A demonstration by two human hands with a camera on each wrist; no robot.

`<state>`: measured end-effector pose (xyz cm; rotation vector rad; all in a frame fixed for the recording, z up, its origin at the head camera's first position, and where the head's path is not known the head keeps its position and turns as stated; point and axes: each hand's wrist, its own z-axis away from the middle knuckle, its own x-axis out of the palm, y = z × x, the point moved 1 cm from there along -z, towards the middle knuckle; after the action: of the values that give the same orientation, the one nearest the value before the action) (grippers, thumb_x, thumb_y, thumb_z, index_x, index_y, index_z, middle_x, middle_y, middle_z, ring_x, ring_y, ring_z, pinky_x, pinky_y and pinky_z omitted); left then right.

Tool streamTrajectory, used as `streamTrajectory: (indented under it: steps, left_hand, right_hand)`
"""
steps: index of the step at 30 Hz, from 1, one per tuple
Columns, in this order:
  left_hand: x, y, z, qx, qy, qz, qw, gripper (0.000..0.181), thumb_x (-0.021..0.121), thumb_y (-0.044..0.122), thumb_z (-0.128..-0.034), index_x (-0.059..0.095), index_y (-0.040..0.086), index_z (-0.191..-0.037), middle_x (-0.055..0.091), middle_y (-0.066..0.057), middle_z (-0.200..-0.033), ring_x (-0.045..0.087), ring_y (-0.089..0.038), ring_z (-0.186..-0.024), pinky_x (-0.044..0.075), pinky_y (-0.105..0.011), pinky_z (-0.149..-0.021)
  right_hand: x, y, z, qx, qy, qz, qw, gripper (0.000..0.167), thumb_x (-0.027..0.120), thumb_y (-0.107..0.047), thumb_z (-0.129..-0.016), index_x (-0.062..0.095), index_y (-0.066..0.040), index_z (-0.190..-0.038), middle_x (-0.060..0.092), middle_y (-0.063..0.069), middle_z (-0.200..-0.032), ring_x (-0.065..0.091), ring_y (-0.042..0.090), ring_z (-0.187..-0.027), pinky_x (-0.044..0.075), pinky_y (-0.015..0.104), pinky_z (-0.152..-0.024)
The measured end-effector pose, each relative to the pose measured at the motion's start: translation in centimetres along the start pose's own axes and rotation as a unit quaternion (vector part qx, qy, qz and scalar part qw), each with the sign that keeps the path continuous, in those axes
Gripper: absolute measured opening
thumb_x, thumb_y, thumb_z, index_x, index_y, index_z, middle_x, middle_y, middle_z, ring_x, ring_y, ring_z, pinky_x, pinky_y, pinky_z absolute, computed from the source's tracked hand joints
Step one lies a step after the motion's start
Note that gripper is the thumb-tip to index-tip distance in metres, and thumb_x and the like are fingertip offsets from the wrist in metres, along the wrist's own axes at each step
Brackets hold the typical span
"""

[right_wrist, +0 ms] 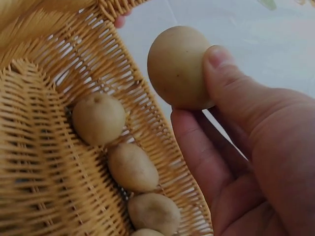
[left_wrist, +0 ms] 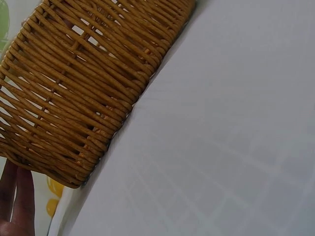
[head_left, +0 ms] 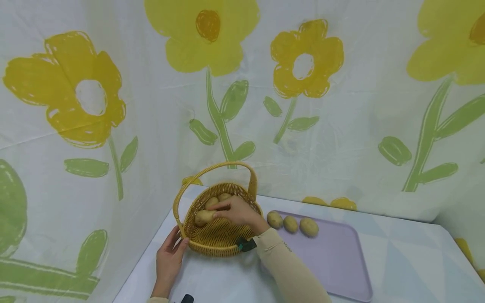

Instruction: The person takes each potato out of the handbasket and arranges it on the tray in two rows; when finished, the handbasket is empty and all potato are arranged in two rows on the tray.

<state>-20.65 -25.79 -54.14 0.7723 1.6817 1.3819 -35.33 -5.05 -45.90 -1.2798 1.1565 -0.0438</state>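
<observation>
A wicker basket [head_left: 217,251] with a tall handle stands on the table, several potatoes [right_wrist: 133,167] lined up along its inner side in the right wrist view. Between thumb and fingers, my right hand [head_left: 236,210] pinches a potato [right_wrist: 179,68] over the basket. Around the basket's near left edge, by the handle's base, my left hand [head_left: 169,257] grips with the thumb in front; the left wrist view shows its fingers [left_wrist: 22,201] at the end of the wickerwork [left_wrist: 83,93]. Part of the row of potatoes is hidden by the right hand in the head view.
Right of the basket lies a lilac tray [head_left: 337,265], three potatoes [head_left: 290,224] in a row near its far left corner. The right forearm crosses over the tray's left part. A flowered cloth [head_left: 341,126] hangs behind the table.
</observation>
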Motion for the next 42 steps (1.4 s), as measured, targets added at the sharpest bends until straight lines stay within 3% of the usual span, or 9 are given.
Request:
streamTrajectory:
  steps: [4, 8, 12, 15, 19, 26, 31, 38, 42]
  left_hand:
    - [0.0, 0.2, 0.0, 0.007, -0.005, -0.001, 1.0, 0.063, 0.072, 0.024, -0.0971, 0.046, 0.011, -0.153, 0.049, -0.012, -0.157, 0.05, -0.031, -0.14, 0.048, 0.003, -0.094]
    - [-0.1, 0.4, 0.0, 0.009, -0.008, 0.0, 0.9999, 0.064, 0.072, 0.023, -0.0971, 0.046, 0.01, -0.154, 0.048, -0.013, -0.157, 0.048, -0.035, -0.142, 0.047, 0.005, -0.093]
    - [-0.1, 0.2, 0.1, 0.004, -0.005, 0.0, 1.0, 0.063, 0.072, 0.02, -0.097, 0.046, 0.01, -0.153, 0.048, -0.014, -0.157, 0.048, -0.036, -0.142, 0.047, 0.005, -0.091]
    - [-0.1, 0.2, 0.1, 0.008, -0.005, 0.001, 1.0, 0.063, 0.072, 0.02, -0.097, 0.046, 0.009, -0.153, 0.048, -0.014, -0.157, 0.048, -0.036, -0.142, 0.046, 0.006, -0.091]
    - [-0.1, 0.2, 0.2, 0.009, -0.006, 0.002, 0.9999, 0.064, 0.072, 0.021, -0.0971, 0.045, 0.009, -0.154, 0.048, -0.014, -0.157, 0.051, -0.032, -0.14, 0.046, 0.006, -0.092]
    - [0.0, 0.1, 0.1, 0.006, 0.0, -0.001, 1.0, 0.062, 0.072, 0.021, -0.0972, 0.047, 0.01, -0.153, 0.05, -0.012, -0.156, 0.049, -0.035, -0.14, 0.048, 0.004, -0.092]
    - [0.0, 0.0, 0.0, 0.002, 0.005, 0.004, 1.0, 0.062, 0.072, 0.021, -0.0969, 0.047, 0.011, -0.153, 0.051, -0.012, -0.155, 0.05, -0.032, -0.14, 0.048, 0.004, -0.092]
    - [0.0, 0.0, 0.2, -0.002, -0.001, 0.011, 0.9999, 0.064, 0.073, 0.022, -0.0963, 0.047, 0.01, -0.153, 0.05, -0.016, -0.155, 0.049, 0.022, -0.109, 0.048, 0.004, -0.091]
    - [-0.1, 0.0, -0.1, 0.003, -0.005, 0.016, 0.9999, 0.064, 0.073, 0.022, -0.0964, 0.047, 0.01, -0.153, 0.05, -0.014, -0.155, 0.047, 0.024, -0.108, 0.048, 0.003, -0.092]
  right_hand:
    - [-0.7, 0.0, 0.5, 0.012, -0.002, -0.023, 0.9997, 0.027, 0.073, -0.03, -0.094, 0.077, -0.023, -0.12, 0.077, 0.011, -0.093, 0.036, 0.003, -0.052, 0.04, 0.014, -0.046]
    - [-1.4, -0.1, 0.9, 0.028, 0.0, -0.043, 0.9987, 0.027, 0.073, -0.031, -0.095, 0.077, -0.024, -0.121, 0.074, 0.012, -0.091, 0.029, 0.004, -0.044, 0.032, 0.013, -0.039]
    - [-2.1, -0.1, 1.2, 0.025, 0.015, -0.043, 0.9987, 0.027, 0.074, -0.031, -0.094, 0.078, -0.024, -0.12, 0.077, -0.001, -0.115, 0.043, 0.002, -0.056, 0.04, 0.014, -0.048]
    - [-2.6, 0.1, 1.6, 0.021, 0.029, -0.043, 0.9984, 0.027, 0.074, -0.032, -0.095, 0.077, -0.024, -0.121, 0.075, -0.005, -0.123, 0.063, 0.001, -0.087, 0.055, 0.014, -0.069]
    - [-3.5, 0.4, 2.2, 0.028, 0.034, -0.058, 0.9973, 0.029, 0.074, -0.032, -0.095, 0.076, -0.024, -0.123, 0.073, -0.007, -0.127, 0.064, 0.009, -0.119, 0.061, 0.023, -0.093]
    - [-5.2, 0.7, 3.9, 0.066, 0.055, -0.072, 0.9937, 0.028, 0.075, -0.035, -0.093, 0.077, -0.029, -0.121, 0.075, -0.007, -0.122, 0.055, 0.002, -0.071, 0.053, 0.015, -0.063]
    - [-6.4, 0.7, 5.0, 0.048, 0.064, -0.071, 0.9942, 0.032, 0.074, -0.031, -0.095, 0.076, -0.021, -0.124, 0.074, -0.005, -0.124, 0.069, 0.009, -0.103, 0.063, 0.021, -0.084]
    - [-8.1, 1.1, 6.8, 0.019, 0.085, -0.067, 0.994, 0.032, 0.074, -0.026, -0.093, 0.076, -0.016, -0.123, 0.075, 0.003, -0.125, 0.068, 0.024, -0.118, 0.064, 0.03, -0.096]
    - [-9.2, 1.5, 8.1, 0.026, 0.097, -0.064, 0.993, 0.033, 0.074, -0.027, -0.093, 0.075, -0.015, -0.124, 0.074, 0.004, -0.126, 0.066, 0.026, -0.123, 0.063, 0.027, -0.097]
